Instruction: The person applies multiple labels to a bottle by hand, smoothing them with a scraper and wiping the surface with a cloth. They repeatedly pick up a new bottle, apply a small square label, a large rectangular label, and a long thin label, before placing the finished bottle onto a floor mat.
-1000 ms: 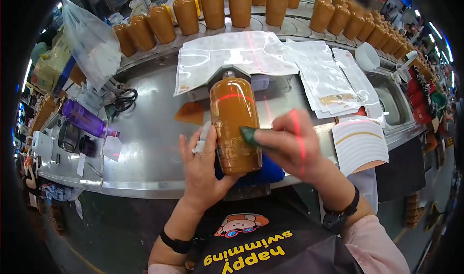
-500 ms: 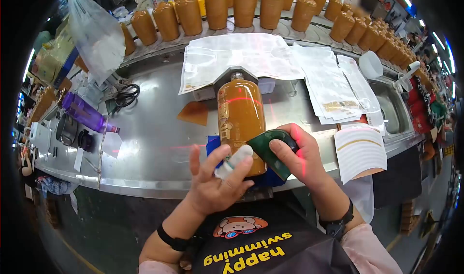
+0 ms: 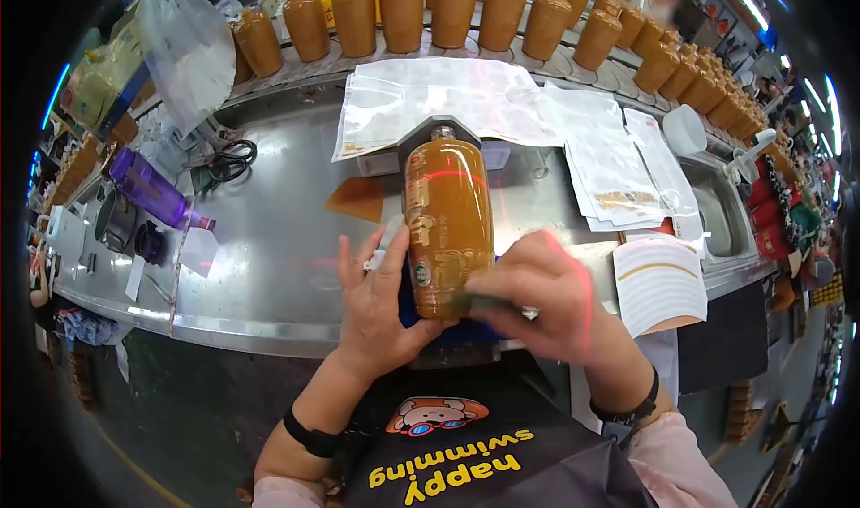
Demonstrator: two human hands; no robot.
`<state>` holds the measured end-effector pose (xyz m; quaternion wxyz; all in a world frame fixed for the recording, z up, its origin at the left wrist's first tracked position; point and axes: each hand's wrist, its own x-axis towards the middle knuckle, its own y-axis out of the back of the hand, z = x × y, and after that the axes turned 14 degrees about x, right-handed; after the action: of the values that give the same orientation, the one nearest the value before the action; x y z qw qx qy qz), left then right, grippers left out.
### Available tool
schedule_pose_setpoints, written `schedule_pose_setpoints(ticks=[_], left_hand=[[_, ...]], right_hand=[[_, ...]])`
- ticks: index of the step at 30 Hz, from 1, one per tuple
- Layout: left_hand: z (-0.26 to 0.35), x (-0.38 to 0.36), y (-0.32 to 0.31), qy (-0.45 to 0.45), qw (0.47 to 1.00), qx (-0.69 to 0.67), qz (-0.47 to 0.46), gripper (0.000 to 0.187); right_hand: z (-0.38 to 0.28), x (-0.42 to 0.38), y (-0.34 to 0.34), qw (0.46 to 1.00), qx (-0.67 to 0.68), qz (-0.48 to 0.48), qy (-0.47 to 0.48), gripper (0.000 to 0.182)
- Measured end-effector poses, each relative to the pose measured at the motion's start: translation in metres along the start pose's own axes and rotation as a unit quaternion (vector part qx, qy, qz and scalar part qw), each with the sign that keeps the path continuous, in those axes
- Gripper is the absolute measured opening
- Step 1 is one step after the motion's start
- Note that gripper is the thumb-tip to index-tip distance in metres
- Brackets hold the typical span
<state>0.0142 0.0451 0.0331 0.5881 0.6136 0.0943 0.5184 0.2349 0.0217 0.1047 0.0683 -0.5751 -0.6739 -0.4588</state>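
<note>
A glossy brown bottle (image 3: 461, 217) with raised gold lettering lies on its back, its neck in a dark angled holder (image 3: 414, 141) and its base toward me. My left hand (image 3: 374, 315) braces its left side, thumb by the base; a white wrap covers one finger. Smeared by motion, my right hand (image 3: 551, 297) is at the bottle's lower right, closed on a green scraper (image 3: 488, 305) that is mostly hidden under the fingers. A red laser line crosses the bottle's shoulder. Under its lower end shows a blue support (image 3: 475, 331).
Several brown bottles (image 3: 401, 15) stand on the conveyor behind. Printed sheets (image 3: 609, 163) and curved label strips (image 3: 658, 279) lie to the right, before a sink (image 3: 724, 208). A brown piece (image 3: 356, 200), scissors (image 3: 231, 160) and a purple bottle (image 3: 148, 185) are on the left.
My left hand has turned and come to rest against the bottle's left side. The right hand with the scraper has shifted down to the bottle's lower end. The conveyor bottles have shifted.
</note>
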Motion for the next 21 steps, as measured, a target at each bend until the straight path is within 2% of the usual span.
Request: schedule_pose_setpoints(ticks=[2, 3, 5, 6, 9, 10, 11, 13, 15, 16, 17, 19, 21], left_hand=[[0.004, 0.004, 0.009, -0.028, 0.998, 0.039, 0.027, 0.098], [0.005, 0.007, 0.012, -0.043, 0.996, 0.060, 0.042, 0.100], [0.002, 0.001, -0.001, 0.009, 0.999, -0.003, 0.041, 0.101], [0.002, 0.000, -0.006, 0.033, 0.998, -0.036, 0.041, 0.101], [0.002, -0.003, -0.008, 0.053, 0.997, -0.050, -0.011, 0.103], [0.001, -0.001, -0.005, 0.038, 0.999, -0.022, -0.007, 0.104], [0.002, 0.001, 0.001, 0.024, 1.000, 0.005, -0.006, 0.104], [0.004, -0.001, 0.002, 0.021, 1.000, 0.008, -0.004, 0.105], [0.004, -0.002, -0.003, 0.043, 0.998, -0.035, 0.009, 0.104], [0.002, -0.002, -0.005, 0.048, 0.998, -0.035, 0.000, 0.104], [0.000, -0.003, -0.009, 0.054, 0.998, -0.036, -0.011, 0.104], [0.000, -0.006, -0.008, 0.053, 0.998, -0.027, -0.026, 0.104], [0.003, -0.001, 0.004, 0.041, 0.999, -0.004, -0.022, 0.105]], right_hand=[[0.007, 0.002, 0.002, 0.995, -0.093, 0.028, 0.034, 0.033], [0.003, 0.004, 0.002, 0.998, -0.014, -0.031, 0.043, 0.034], [-0.014, 0.003, 0.001, 0.977, 0.146, -0.150, 0.052, 0.035], [-0.012, -0.005, -0.002, 0.978, 0.175, -0.105, 0.036, 0.038], [0.006, -0.009, -0.001, 0.998, -0.046, 0.001, 0.034, 0.040], [0.002, -0.009, -0.002, 0.997, 0.006, -0.067, 0.040, 0.042], [-0.009, -0.001, 0.004, 0.982, 0.125, -0.137, 0.038, 0.042], [-0.013, -0.002, 0.000, 0.981, 0.166, -0.098, 0.027, 0.040], [0.003, -0.004, -0.003, 0.998, -0.042, -0.003, 0.046, 0.039], [0.001, -0.003, -0.004, 0.996, -0.009, -0.056, 0.066, 0.040], [-0.007, 0.000, -0.001, 0.987, 0.078, -0.123, 0.073, 0.040], [-0.013, -0.002, -0.003, 0.975, 0.172, -0.123, 0.063, 0.042], [-0.001, -0.004, -0.002, 0.998, -0.038, -0.014, 0.044, 0.042]])
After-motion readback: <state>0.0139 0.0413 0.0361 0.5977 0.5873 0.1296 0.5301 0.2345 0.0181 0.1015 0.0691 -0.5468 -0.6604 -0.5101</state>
